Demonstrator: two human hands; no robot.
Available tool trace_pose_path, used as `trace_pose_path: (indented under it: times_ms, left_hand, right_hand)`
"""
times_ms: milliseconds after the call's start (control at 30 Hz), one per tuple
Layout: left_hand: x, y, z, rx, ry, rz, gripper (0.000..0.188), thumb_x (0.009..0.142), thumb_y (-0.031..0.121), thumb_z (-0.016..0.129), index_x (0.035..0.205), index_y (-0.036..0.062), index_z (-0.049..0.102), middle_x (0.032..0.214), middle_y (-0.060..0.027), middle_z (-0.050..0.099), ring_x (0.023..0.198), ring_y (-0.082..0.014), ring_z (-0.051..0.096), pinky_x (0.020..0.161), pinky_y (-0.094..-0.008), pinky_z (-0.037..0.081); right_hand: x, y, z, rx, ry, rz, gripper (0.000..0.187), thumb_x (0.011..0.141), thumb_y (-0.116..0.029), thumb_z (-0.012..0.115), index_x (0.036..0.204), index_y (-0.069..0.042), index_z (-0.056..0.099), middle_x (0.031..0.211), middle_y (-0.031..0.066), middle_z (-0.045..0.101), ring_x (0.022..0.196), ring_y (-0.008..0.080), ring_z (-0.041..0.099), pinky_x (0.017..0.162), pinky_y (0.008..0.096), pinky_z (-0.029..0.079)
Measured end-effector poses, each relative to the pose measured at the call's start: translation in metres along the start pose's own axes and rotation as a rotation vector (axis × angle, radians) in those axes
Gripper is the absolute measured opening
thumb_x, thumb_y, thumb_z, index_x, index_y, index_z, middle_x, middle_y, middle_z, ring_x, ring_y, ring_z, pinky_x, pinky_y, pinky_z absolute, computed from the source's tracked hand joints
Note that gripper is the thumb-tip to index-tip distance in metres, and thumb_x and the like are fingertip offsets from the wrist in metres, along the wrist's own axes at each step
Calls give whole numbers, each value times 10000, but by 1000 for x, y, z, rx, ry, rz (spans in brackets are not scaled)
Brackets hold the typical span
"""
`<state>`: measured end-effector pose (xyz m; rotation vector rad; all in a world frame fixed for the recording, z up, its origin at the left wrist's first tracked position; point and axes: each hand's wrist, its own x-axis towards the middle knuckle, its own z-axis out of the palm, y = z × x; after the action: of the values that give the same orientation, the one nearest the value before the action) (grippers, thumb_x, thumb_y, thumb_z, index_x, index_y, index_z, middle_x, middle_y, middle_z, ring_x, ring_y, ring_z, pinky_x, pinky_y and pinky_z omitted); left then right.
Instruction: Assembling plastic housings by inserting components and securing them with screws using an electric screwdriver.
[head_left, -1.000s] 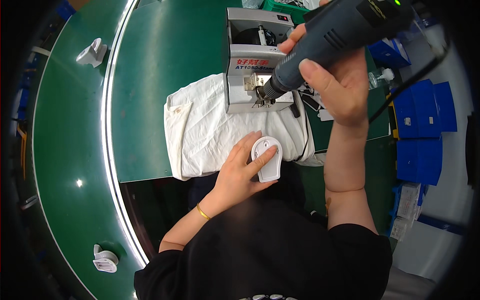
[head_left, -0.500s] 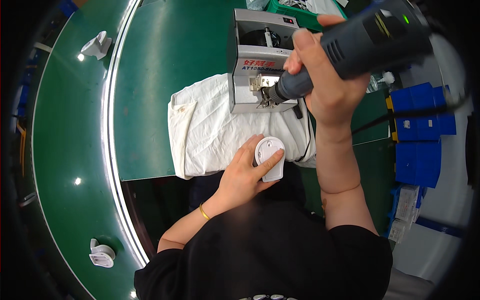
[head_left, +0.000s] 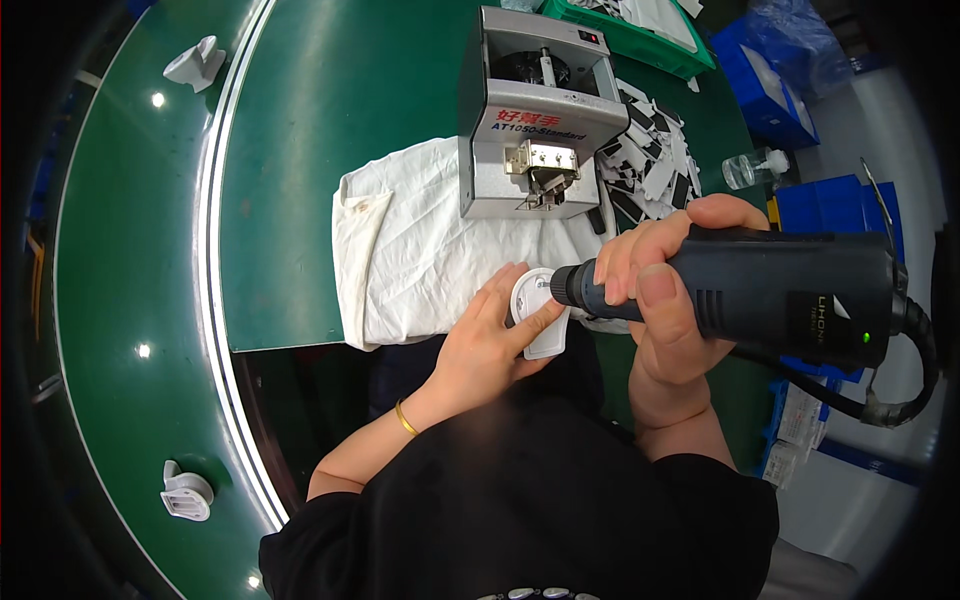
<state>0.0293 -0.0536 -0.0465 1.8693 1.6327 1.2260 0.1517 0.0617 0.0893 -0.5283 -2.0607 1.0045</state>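
My left hand (head_left: 487,335) grips a white plastic part (head_left: 541,343), rounded at the top, with its hollow side up and the thumb across it. My right hand (head_left: 672,290) is wrapped round a dark electric screwdriver (head_left: 790,285) with a green light and a cable at its rear end. The screwdriver lies nearly level, its tip pointing left at the upper part of the white piece. Whether the bit touches a screw there is too small to tell. Just beyond stands a grey screw feeder machine (head_left: 540,120) on a white cloth (head_left: 410,250).
Several black and white strips (head_left: 655,150) lie right of the machine, near a green crate (head_left: 640,35). A clear bottle (head_left: 752,168) and blue bins (head_left: 830,205) stand at the right. Two white parts, one far (head_left: 196,64) and one near (head_left: 187,492), rest on the green belt at left.
My right hand has brought the screwdriver from the machine's front down and toward me, to the white plastic part. My left hand keeps its hold in nearly the same place.
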Motion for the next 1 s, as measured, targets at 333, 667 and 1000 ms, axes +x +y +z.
trace_pose_path:
  times_ms: [333,667,1000]
  left_hand:
    - [0,0,1,0,12,-3,734,623,117,844,1316,216,621,1384,-254,441,1260,-424,487,1015,-425,460]
    - [0,2,-1,21,12,-12,705,631,122,841,1299,192,629,1385,-260,440,1254,-426,492,1006,-426,467]
    - [0,6,-1,25,14,-22,709,628,101,840,1296,205,629,1400,-245,430,1229,-418,506,984,-418,481]
  right_hand:
    - [1,2,2,-5,-3,0,432,868,-52,619,1210,-67,354,780,78,544,638,154,546,674,365,495]
    - [8,6,1,-92,-85,-79,409,872,1,602,1199,-49,361,789,76,544,629,149,545,659,373,507]
    - [5,17,19,270,31,5,385,819,27,666,1126,25,433,775,64,584,633,116,564,625,290,485]
